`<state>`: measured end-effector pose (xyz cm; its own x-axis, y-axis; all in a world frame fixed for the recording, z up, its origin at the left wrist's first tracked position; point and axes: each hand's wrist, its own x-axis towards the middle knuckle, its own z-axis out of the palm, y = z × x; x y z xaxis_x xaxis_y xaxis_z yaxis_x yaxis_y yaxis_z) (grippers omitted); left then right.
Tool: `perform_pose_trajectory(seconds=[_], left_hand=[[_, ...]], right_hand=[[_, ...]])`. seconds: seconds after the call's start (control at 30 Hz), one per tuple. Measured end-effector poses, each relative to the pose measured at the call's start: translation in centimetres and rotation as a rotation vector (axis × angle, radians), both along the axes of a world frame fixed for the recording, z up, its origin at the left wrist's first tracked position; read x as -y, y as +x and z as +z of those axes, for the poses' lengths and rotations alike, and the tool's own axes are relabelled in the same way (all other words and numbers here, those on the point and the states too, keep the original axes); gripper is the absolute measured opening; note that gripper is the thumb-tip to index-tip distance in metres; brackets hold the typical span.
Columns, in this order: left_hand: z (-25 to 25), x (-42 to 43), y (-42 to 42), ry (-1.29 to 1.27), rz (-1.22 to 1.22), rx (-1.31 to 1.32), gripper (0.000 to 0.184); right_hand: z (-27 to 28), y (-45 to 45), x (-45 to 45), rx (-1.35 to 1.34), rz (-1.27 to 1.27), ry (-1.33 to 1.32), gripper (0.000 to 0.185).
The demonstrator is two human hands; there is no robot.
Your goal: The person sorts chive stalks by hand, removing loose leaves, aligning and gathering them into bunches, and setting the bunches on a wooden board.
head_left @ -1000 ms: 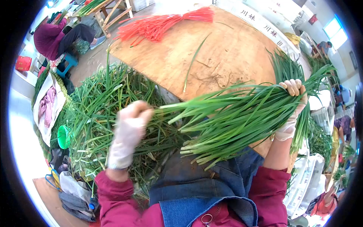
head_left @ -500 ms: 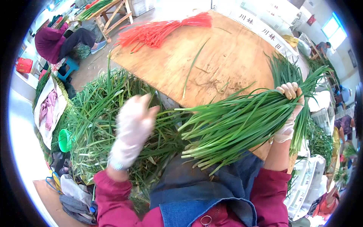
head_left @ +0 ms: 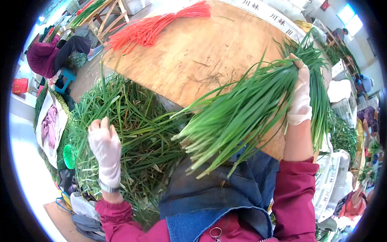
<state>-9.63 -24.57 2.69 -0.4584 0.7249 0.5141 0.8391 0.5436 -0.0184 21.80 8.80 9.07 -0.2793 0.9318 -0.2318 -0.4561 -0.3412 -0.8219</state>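
A thick bunch of garlic chives [head_left: 242, 109] is gripped at its leafy end by my right hand [head_left: 301, 88], gloved in thin white. The pale stem ends fan out toward my lap, blurred by motion. Over on the left, my gloved left hand [head_left: 105, 147] is closed with curled fingers above a loose heap of chive leaves [head_left: 141, 121]; whatever its fingers may hold is hidden. More chives [head_left: 320, 109] lie behind and beside my right hand at the table's right edge.
A wooden table [head_left: 173, 68] carries a bundle of red ties [head_left: 149, 30] and a few stray leaf scraps. White printed crates [head_left: 270, 18] stand behind it. A person [head_left: 44, 56] sits at the far left near a blue stool [head_left: 64, 80]. A green cup [head_left: 69, 156] is beside the heap.
My left hand has moved left, away from the bunch and over the heap. My right hand has raised the leafy end, so the bunch slants more steeply. A long leaf no longer shows on the table.
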Motion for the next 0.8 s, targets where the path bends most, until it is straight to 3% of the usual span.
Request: perform_pose_trajectory(seconds=[0.1, 0.2, 0.23, 0.37, 0.43, 0.53, 0.67, 0.7, 0.8], left_hand=[[2.7, -0.8, 5.1, 0.205, -0.26, 0.351, 0.029], [2.7, -4.6, 8.7, 0.063, -0.466, 0.524, 0.054], [2.2, -6.3, 9.3, 0.029, -0.526, 0.52, 0.054], [-1.3, -10.5, 7.8, 0.051, -0.643, 1.141, 0.028], [-0.4, -11.0, 6.0, 0.151, -0.559, 1.302, 0.021], [1.0, -11.4, 4.0, 0.104, -0.526, 1.346, 0.02], [2.5, -11.6, 4.0, -0.074, -0.473, 1.635, 0.02], [2.1, -11.6, 4.3, -0.01, -0.53, 1.535, 0.014], [1.8, -11.8, 4.6, 0.097, -0.451, 1.62, 0.015]], right_hand=[[1.1, -1.5, 1.2, 0.161, -0.138, 0.018, 0.024], [1.3, -1.7, 0.7, 0.163, -0.119, 0.013, 0.022], [1.4, -1.9, 0.5, 0.159, -0.126, -0.002, 0.022], [2.6, -2.5, 1.7, 0.246, -0.127, 0.147, 0.02], [1.9, -1.8, -0.1, 0.21, -0.097, 0.106, 0.019], [0.9, -2.3, -1.2, 0.247, -0.096, 0.068, 0.017], [-1.7, -2.0, -1.9, 0.271, -0.103, 0.04, 0.021], [-1.9, -2.2, -1.5, 0.279, -0.099, 0.002, 0.021], [-2.6, -2.5, -1.2, 0.294, -0.08, -0.086, 0.021]])
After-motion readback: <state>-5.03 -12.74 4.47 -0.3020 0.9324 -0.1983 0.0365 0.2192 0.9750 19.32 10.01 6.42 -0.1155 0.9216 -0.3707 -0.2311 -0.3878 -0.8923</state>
